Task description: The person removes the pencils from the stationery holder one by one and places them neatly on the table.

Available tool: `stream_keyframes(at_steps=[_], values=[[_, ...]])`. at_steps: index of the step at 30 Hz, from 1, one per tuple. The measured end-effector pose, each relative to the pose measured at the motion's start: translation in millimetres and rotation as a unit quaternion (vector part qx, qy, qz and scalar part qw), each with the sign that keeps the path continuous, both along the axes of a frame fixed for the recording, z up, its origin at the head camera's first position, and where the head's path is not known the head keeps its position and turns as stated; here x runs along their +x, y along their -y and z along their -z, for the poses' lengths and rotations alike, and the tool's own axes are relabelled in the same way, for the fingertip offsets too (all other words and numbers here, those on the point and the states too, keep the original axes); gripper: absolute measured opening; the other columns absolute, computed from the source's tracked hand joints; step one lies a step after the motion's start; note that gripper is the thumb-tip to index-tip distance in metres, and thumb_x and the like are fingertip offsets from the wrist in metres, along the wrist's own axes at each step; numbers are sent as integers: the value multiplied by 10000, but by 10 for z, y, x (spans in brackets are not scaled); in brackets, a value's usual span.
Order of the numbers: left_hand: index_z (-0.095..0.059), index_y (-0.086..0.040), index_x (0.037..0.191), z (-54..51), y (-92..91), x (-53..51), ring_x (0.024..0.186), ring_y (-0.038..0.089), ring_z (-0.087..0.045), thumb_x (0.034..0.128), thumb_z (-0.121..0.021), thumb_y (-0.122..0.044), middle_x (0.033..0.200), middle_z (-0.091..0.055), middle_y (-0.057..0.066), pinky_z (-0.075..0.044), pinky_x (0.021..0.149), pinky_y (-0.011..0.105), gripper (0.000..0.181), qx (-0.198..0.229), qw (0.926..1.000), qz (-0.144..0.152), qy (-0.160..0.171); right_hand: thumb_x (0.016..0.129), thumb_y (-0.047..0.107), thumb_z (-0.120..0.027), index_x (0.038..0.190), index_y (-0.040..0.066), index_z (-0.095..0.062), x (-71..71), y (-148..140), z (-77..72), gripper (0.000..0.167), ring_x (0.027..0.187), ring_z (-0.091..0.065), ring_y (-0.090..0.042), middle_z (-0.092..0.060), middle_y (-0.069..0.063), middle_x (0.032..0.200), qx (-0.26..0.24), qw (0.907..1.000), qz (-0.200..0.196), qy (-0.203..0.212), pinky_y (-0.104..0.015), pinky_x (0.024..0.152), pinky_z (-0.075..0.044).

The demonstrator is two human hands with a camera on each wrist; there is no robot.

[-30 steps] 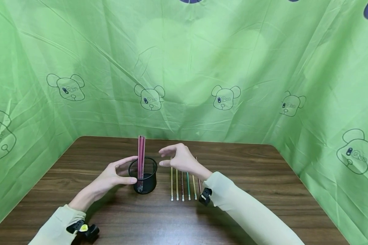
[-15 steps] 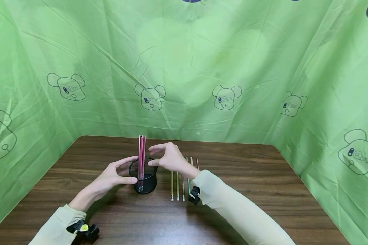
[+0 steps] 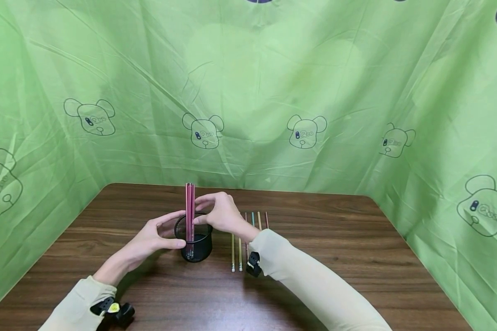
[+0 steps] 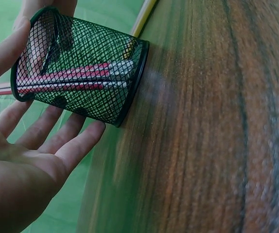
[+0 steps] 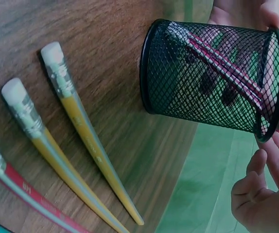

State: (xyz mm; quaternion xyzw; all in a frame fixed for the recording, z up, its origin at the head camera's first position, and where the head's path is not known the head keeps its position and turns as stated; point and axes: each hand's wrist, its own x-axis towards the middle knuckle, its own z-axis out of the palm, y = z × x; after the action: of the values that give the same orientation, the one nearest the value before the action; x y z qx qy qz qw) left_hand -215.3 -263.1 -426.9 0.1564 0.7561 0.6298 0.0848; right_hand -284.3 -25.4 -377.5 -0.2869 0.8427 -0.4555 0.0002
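Observation:
A black mesh pencil cup (image 3: pixel 199 249) stands upright on the table. Red pencils (image 3: pixel 190 202) stick up out of it, eraser ends down, leaning together at its left side. My left hand (image 3: pixel 151 239) holds the cup from the left, thumb at the rim and fingers along the far side. In the left wrist view, the thumb touches the mesh cup (image 4: pixel 81 63) near its rim. My right hand (image 3: pixel 223 214) reaches over the rim from the right, fingertips at the red pencils with thumb and fingers apart; firm contact cannot be made out.
To the cup's right, several pencils lie in a row, erasers toward me: yellow ones (image 5: pixel 93 136), a red one (image 5: pixel 37 199) and a teal one (image 3: pixel 253 219) among them. My right forearm covers part of the row. A green curtain (image 3: pixel 248 92) surrounds the wooden table (image 3: pixel 335 257).
My right hand has moved left from above the pencil row to the red pencils in the cup. These have shifted slightly left. My left hand stays on the cup.

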Motion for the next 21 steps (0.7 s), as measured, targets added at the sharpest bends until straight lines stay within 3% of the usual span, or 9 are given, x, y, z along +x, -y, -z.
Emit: stream_keyframes(at_steps=[7, 14, 21], values=[[-403, -61, 1615, 8, 2, -5, 1394, 434, -485, 924, -798, -77, 1568, -463, 256, -462, 1004, 377, 797, 18, 10000, 1, 11, 753, 115, -972, 1168, 131, -802, 2, 68, 41, 449, 987, -699, -7, -791, 87, 911, -143, 9998, 135, -33, -239, 935, -502], [-397, -49, 1615, 33, 1, -19, 1375, 427, -511, 922, -802, -74, 1557, -474, 263, -495, 979, 333, 803, 178, 9998, 44, 36, 797, 57, -928, 1175, 116, -794, 13, 108, 110, 405, 890, -743, -72, -791, 67, 900, -507, 9979, 343, 200, -224, 790, -516], [-391, -45, 1616, 38, 1, -29, 1363, 413, -526, 920, -804, -73, 1556, -470, 271, -509, 972, 331, 810, 243, 9997, 63, 23, 800, 51, -925, 1215, 102, -784, 15, 124, 120, 441, 742, -706, 1, -795, 68, 923, -580, 9976, 305, 243, -216, 746, -520]])
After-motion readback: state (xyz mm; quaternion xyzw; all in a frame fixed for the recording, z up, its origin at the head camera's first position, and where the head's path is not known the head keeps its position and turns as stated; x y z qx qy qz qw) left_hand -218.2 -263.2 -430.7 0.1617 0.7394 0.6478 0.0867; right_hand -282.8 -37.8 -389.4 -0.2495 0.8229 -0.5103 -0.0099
